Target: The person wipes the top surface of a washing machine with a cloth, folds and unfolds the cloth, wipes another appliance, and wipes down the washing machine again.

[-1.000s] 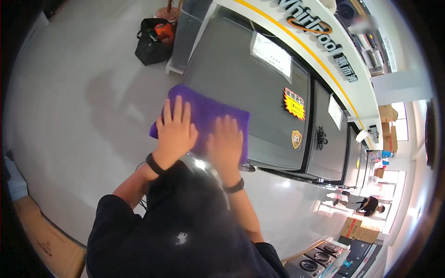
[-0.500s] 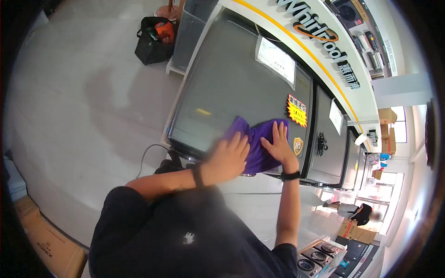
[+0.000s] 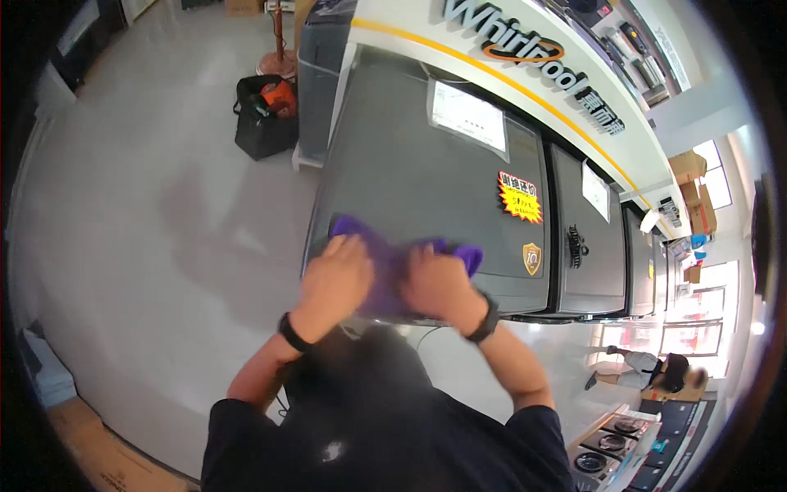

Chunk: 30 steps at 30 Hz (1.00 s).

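A purple cloth (image 3: 383, 275) lies bunched on the dark grey top of a washing machine (image 3: 410, 176), near its front edge. My left hand (image 3: 338, 277) has its fingers curled on the cloth's left part. At the cloth's right part, my right hand (image 3: 443, 287) grips the fabric, its fingers bent and smeared by motion. A yellow starburst price sticker (image 3: 521, 198) and a gold shield sticker (image 3: 532, 259) are on the top, right of my right hand. A paper sheet in a clear sleeve (image 3: 469, 119) lies toward the back.
A white Whirlpool sign board (image 3: 492, 74) runs behind the machines. More machines (image 3: 586, 246) stand to the right. A black bag (image 3: 266, 123) sits on the floor at left, a cardboard box (image 3: 115, 451) at lower left. Another person (image 3: 656, 371) is far right.
Both hands have moved left along the machine's top with the cloth, which is now more bunched. My right hand has gone from lying flat to gripping. The view has shifted.
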{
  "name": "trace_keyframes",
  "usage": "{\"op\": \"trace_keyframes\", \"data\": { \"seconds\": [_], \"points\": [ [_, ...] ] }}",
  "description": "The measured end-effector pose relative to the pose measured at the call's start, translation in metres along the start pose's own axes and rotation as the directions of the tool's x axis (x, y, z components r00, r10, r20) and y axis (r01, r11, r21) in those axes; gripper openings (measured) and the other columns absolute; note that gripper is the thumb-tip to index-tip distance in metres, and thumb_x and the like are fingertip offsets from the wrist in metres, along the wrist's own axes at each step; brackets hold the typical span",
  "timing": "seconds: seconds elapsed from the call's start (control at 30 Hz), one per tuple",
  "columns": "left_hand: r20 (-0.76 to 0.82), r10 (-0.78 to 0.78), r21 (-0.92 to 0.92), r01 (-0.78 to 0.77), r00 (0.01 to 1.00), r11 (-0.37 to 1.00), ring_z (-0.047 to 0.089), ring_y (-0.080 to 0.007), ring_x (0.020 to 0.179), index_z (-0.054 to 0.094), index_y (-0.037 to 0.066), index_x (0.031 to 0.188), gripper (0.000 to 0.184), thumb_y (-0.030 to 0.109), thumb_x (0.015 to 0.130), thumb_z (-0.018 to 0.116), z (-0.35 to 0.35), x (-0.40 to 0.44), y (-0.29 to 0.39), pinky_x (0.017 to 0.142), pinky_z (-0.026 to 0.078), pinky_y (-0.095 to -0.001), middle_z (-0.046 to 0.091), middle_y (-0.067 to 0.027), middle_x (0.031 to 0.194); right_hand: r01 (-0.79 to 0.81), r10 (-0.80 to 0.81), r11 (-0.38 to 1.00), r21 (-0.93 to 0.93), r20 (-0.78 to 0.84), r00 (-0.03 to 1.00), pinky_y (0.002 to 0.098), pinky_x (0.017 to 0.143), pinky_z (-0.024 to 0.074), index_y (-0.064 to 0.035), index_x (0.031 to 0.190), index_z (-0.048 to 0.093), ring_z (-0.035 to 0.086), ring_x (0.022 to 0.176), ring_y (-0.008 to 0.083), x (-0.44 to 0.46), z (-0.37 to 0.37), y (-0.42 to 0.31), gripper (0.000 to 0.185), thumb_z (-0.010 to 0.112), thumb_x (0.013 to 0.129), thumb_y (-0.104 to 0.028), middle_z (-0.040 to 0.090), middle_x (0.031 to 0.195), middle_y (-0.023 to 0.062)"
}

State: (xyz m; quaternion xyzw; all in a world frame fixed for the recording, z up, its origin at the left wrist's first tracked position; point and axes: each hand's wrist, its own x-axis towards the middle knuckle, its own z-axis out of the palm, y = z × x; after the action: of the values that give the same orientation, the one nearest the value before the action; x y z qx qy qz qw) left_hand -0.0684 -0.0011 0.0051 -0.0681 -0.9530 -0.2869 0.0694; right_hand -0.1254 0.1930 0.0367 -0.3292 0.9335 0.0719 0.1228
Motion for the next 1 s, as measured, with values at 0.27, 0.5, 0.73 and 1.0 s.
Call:
{"op": "trace_keyframes", "data": {
  "seconds": [0.27, 0.5, 0.73, 1.0],
  "points": [
    [0.291, -0.052, 0.273, -0.031, 0.955, 0.962, 0.058, -0.0401, 0.117, 0.058, -0.008, 0.119, 0.048, 0.032, 0.093, 0.059, -0.016, 0.071, -0.017, 0.096, 0.05, -0.0476, 0.063, -0.0238, 0.123, -0.078, 0.159, 0.948, 0.309, -0.245, 0.956, 0.0406, 0.071, 0.0524, 0.008, 0.12, 0.06, 0.063, 0.086, 0.0289, -0.005, 0.008, -0.072, 0.057, 0.067, 0.087, -0.038, 0.066, 0.095, 0.0152],
    [0.227, 0.162, 0.369, -0.239, 0.96, 0.898, 0.046, -0.041, 0.134, 0.054, -0.008, 0.132, 0.062, 0.038, 0.091, 0.061, 0.015, 0.151, -0.05, 0.109, 0.042, -0.0459, 0.049, -0.0258, 0.144, -0.023, 0.219, 0.925, 0.38, -0.484, 0.847, 0.046, 0.093, 0.0482, 0.004, 0.129, 0.058, 0.061, 0.109, 0.0322, 0.0, 0.04, -0.047, 0.054, 0.062, 0.09, -0.033, 0.064, 0.116, 0.0167],
    [0.381, 0.06, 0.332, -0.197, 0.923, 0.922, 0.056, -0.0372, 0.12, 0.062, -0.003, 0.118, 0.051, 0.04, 0.091, 0.062, -0.009, 0.081, 0.003, 0.091, 0.049, -0.05, 0.059, -0.0212, 0.127, -0.311, 0.361, 0.92, 0.239, -0.207, 0.91, 0.0547, 0.112, 0.0332, -0.0027, 0.137, 0.054, 0.055, 0.127, 0.0362, -0.026, 0.05, 0.031, 0.059, 0.052, 0.097, -0.045, 0.057, 0.137, 0.0198],
    [0.258, 0.105, 0.095, -0.133, 0.961, 0.987, 0.056, -0.031, 0.105, 0.056, -0.001, 0.12, 0.052, 0.035, 0.083, 0.066, 0.034, 0.017, 0.07, 0.081, 0.047, -0.0487, 0.06, -0.0155, 0.11, -0.085, 0.088, 0.959, 0.272, 0.0, 0.996, 0.0529, 0.115, 0.0323, -0.0011, 0.148, 0.036, 0.029, 0.146, 0.0439, 0.059, 0.032, 0.147, 0.081, 0.066, 0.082, -0.038, 0.024, 0.157, 0.0321]
  ]
}}
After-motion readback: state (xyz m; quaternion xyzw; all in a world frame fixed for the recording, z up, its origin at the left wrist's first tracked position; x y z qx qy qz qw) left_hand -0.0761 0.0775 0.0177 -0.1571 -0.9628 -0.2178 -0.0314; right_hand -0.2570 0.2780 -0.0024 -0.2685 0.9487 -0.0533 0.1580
